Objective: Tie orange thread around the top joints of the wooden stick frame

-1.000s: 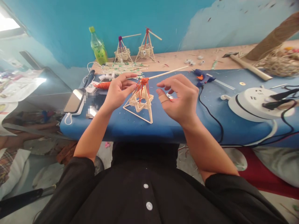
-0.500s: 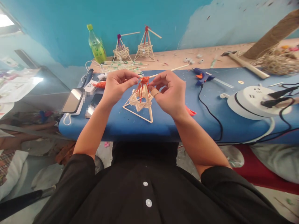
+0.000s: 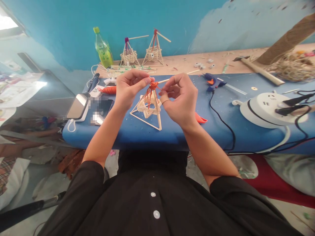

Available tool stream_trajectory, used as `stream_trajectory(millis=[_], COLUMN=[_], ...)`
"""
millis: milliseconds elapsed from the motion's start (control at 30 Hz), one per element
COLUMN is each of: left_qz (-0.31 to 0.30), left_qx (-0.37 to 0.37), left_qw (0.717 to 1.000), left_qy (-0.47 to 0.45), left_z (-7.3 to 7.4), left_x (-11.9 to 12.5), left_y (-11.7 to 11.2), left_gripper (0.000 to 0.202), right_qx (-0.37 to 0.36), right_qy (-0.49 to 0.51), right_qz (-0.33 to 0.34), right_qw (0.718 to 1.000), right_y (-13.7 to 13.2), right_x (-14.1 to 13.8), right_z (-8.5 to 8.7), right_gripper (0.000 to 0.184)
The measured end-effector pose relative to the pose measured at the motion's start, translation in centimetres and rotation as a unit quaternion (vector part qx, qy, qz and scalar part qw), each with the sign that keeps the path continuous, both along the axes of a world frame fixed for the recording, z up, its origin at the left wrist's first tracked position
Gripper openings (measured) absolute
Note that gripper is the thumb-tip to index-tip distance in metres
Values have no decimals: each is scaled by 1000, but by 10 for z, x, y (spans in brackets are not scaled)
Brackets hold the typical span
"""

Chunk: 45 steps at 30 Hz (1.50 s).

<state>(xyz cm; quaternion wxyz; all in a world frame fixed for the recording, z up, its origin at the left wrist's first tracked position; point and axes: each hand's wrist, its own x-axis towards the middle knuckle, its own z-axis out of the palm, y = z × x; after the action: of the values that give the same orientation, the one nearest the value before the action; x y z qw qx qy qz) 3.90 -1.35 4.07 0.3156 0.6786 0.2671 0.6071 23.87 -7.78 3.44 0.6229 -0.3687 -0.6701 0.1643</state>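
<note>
A pyramid frame of thin wooden sticks stands upright on the blue table, with a star-shaped stack of sticks inside it. Orange cord is wound round its top, and loose strands hang down within. My left hand pinches at the left of the wrapped tip, its thumb and forefinger closed against the orange cord. On the other side, my right hand is closed in a pinch on a strand of that cord drawn out to the right. Behind the right fingers a long stick runs from the top; part of it is hidden.
Two similar stick frames stand by the wall near a green bottle. To the left lie a phone and an orange cord bundle. A glue gun, hammer and white power strip with cables are on the right.
My left hand has moved right and slightly up, onto the wrapped tip. My right hand has shifted slightly right, with the orange strand now stretched out from the top.
</note>
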Motion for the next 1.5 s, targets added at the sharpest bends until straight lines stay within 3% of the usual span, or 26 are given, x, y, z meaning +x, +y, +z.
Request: stream_trajectory(millis=[267, 600, 733, 900, 1100, 1300, 1400, 1500], left_qz=[-9, -1, 12, -17, -25, -7, 14, 14], left_qx=[-35, -23, -9, -16, 15, 20, 20, 47], left_qw=[999, 998, 998, 999, 999, 999, 999, 998], left_qy=[-5, 51, 65, 49, 32, 38, 35, 39], left_z=[11, 33, 37, 37, 34, 32, 30, 28], left_x=[7, 8, 11, 13, 11, 11, 12, 12], left_y=[4, 9, 7, 1, -7, -5, -4, -3], left_gripper=[31, 54, 59, 67, 62, 64, 64, 63], right_qx=[45, 62, 34, -6, -19, 18, 43, 63], right_qy=[8, -39, -43, -30, 1, -48, -109, -179], right_qz=[24, 3, 2, 28, 10, -21, -59, -106], right_qw=[999, 997, 998, 999, 1000, 998, 991, 976], right_y=[-5, -4, -1, 8, 15, 8, 4, 0], right_x=[1, 3, 1, -1, 1, -4, -4, -2], right_z=[16, 31, 35, 36, 35, 40, 43, 45], right_gripper=[10, 4, 3, 13, 36, 3, 14, 12])
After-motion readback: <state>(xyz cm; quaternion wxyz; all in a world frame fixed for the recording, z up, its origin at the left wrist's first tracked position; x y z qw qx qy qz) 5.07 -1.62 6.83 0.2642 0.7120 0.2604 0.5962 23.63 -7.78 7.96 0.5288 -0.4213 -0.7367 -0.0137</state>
